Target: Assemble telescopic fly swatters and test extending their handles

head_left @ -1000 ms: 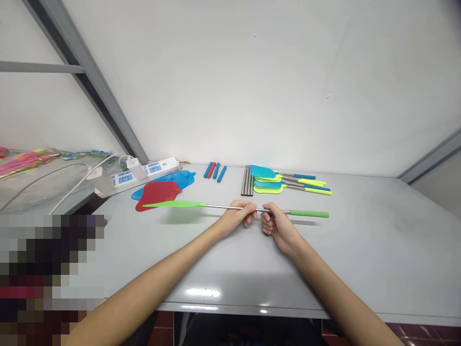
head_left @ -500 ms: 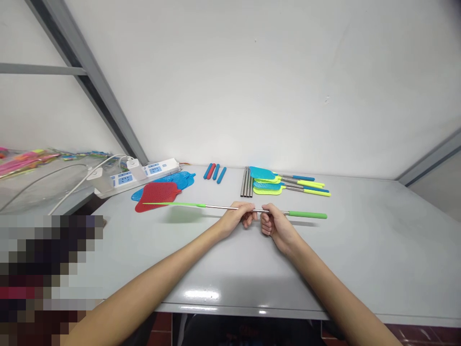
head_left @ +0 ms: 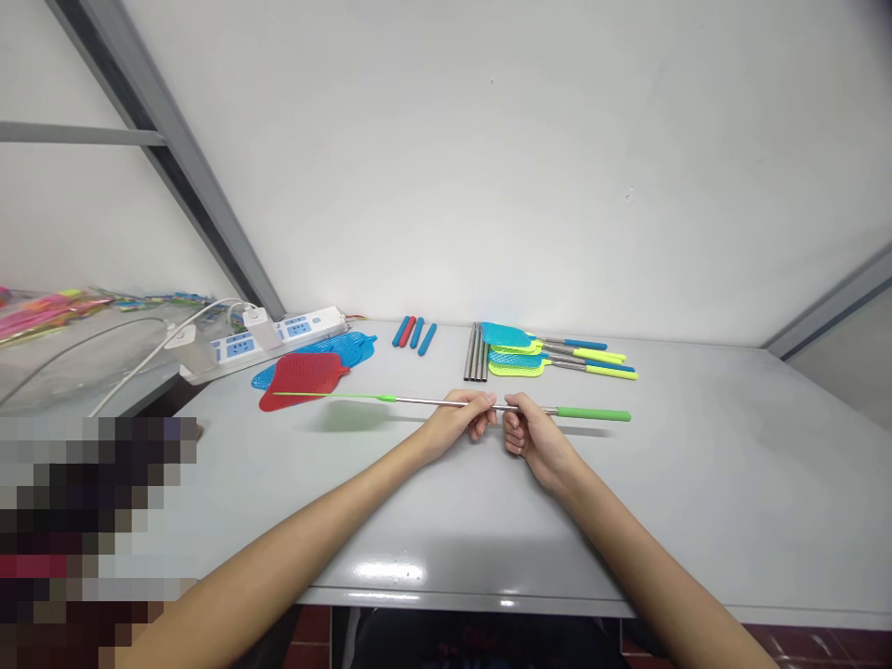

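Observation:
Both my hands grip the metal shaft of a green fly swatter point(head_left: 592, 414), held roughly level above the table. My left hand point(head_left: 464, 415) is closed on the shaft nearer the flat green head, which shows edge-on at the left. Close beside it, my right hand point(head_left: 533, 437) is closed on the shaft near the green grip. Behind the hands lie several bare metal tubes point(head_left: 476, 353) side by side. Finished-looking swatters with blue and yellow heads point(head_left: 512, 335) are stacked just right of the tubes.
Loose swatter heads, red point(head_left: 303, 379) and blue point(head_left: 357, 346), overlap on the grey table point(head_left: 731, 483) at left. Several short blue and red grips point(head_left: 416, 333) lie near the wall. A white power strip point(head_left: 307, 325) with cables and plastic-bagged items point(head_left: 56, 316) are farther left.
Almost nothing differs. The swatter's green head shows slightly thinner, as if turned a little; both hands keep their hold in the same place.

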